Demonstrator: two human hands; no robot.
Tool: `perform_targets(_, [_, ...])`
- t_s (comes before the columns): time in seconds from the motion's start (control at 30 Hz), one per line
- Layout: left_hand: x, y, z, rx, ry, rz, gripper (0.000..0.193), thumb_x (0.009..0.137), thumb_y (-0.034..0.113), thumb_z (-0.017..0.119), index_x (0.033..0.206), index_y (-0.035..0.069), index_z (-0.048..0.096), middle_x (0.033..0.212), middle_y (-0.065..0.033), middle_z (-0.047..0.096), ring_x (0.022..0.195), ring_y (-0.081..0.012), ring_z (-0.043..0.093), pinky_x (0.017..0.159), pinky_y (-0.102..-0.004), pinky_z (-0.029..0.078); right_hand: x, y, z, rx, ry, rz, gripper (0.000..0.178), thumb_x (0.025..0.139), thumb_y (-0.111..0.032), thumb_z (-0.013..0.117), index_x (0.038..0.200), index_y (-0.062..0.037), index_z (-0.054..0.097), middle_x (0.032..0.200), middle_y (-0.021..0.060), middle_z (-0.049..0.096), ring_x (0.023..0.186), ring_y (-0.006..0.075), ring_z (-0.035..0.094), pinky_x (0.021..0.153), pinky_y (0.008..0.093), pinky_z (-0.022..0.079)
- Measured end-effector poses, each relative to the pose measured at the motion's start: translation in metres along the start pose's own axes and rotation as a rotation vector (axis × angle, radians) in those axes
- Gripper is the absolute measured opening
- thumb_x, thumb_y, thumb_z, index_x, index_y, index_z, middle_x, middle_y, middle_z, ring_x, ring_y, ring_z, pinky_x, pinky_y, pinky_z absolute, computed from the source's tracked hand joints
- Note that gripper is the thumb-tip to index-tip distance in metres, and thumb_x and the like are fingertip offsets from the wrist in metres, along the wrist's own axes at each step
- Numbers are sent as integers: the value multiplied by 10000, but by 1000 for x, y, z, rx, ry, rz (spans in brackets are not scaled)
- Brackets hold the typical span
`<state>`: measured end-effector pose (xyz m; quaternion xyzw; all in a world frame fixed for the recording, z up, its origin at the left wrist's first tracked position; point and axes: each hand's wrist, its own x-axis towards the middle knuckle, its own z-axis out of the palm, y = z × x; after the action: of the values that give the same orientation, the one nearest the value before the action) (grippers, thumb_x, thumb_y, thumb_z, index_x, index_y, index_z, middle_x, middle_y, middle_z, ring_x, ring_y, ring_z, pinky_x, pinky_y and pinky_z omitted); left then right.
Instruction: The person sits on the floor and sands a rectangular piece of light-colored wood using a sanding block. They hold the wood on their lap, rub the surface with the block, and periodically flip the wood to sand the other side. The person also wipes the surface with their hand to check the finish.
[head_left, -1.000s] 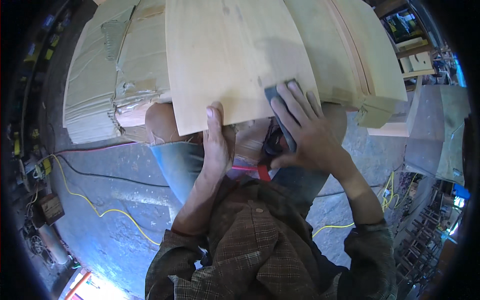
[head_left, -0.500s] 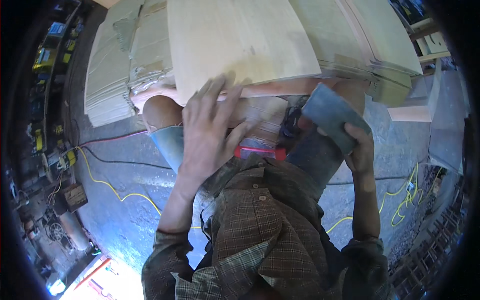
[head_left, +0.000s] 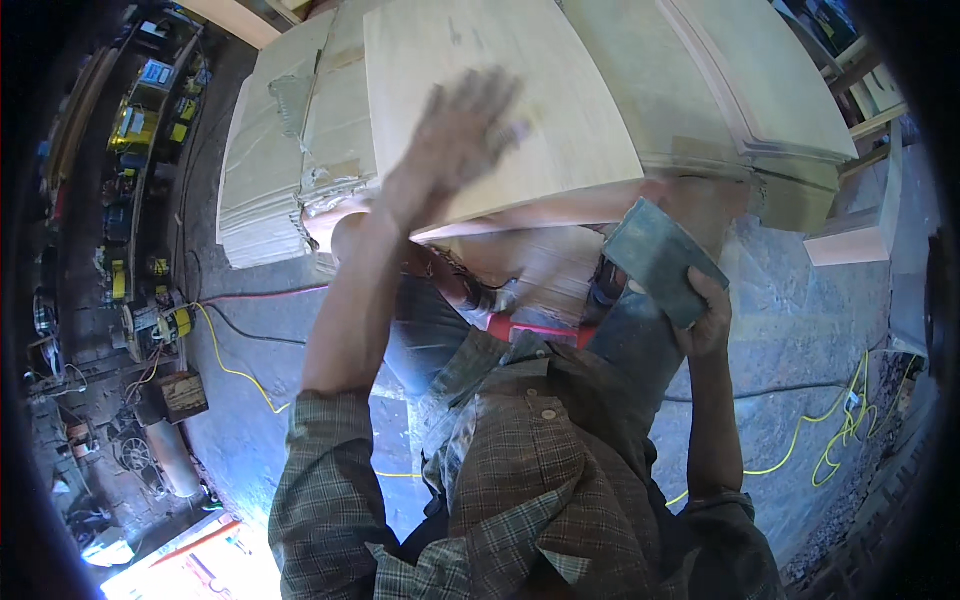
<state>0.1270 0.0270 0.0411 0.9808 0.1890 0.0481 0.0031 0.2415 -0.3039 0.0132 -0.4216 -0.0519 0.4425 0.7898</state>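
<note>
So the pale wooden panel [head_left: 530, 120] is lying flat on top, near edge facing the person's knees. Left hand [head_left: 460, 135] is over the panel's left half, fingers spread wide and holding nothing, but it's pretty blurred so I can't tell if it's touching. Right hand [head_left: 710, 315] is gripping a flat dark grey pad [head_left: 662, 258], just off the panel's near right corner. Worn cardboard [head_left: 270, 190] sits left of the panel, and a yellow cord [head_left: 775, 470] runs across the floor [head_left: 770, 340] nearer the person than the panel
</note>
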Motion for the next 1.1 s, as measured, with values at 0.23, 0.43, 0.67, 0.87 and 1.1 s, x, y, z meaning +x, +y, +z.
perform_targets(0.23, [-52, 49, 6, 3, 166, 28, 659, 927, 452, 464, 1438, 68, 305, 1470, -209, 300, 1373, -344, 282, 1107, -543, 218, 8, 6, -21, 183, 12, 85, 405, 871, -125, 533, 1217, 82, 491, 1136, 196, 600, 1014, 272, 622, 909, 374, 501])
perform_targets(0.43, [-105, 74, -17, -109, 89, 135, 689, 827, 212, 629, 1444, 168, 325, 1458, -154, 346, 1349, -331, 333, 1099, -534, 248, 14, 5, -29, 301, -147, 124, 405, 886, -121, 527, 1233, 78, 469, 1169, 203, 585, 1073, 286, 603, 959, 403, 480])
perform_targets(0.67, [-102, 22, -26, 121, 333, 93, 552, 762, 94, 642, 1301, 114, 524, 1297, -136, 536, 1175, -316, 526, 973, -445, 436, 22, 12, -31, 289, -170, 184, 445, 893, -147, 534, 1274, 65, 444, 1187, 194, 581, 1069, 277, 607, 943, 396, 493])
perform_targets(0.87, [-67, -5, -137, 221, 783, 168, 267, 742, 113, 745, 998, 124, 669, 732, -24, 608, 631, -193, 573, 571, -347, 436, 23, 8, -9, 192, -166, 173, 512, 886, -177, 530, 1330, 50, 410, 1241, 195, 555, 1103, 279, 589, 937, 394, 494])
perform_targets(1.1, [-2, -1, -260, 7, 778, -118, 293, 827, 100, 680, 1091, -8, 611, 851, -122, 664, 658, -182, 601, 581, -304, 461, 23, 7, 1, 74, -149, 193, 608, 838, -242, 595, 1341, 40, 403, 1199, 191, 580, 1051, 300, 608, 854, 423, 526])
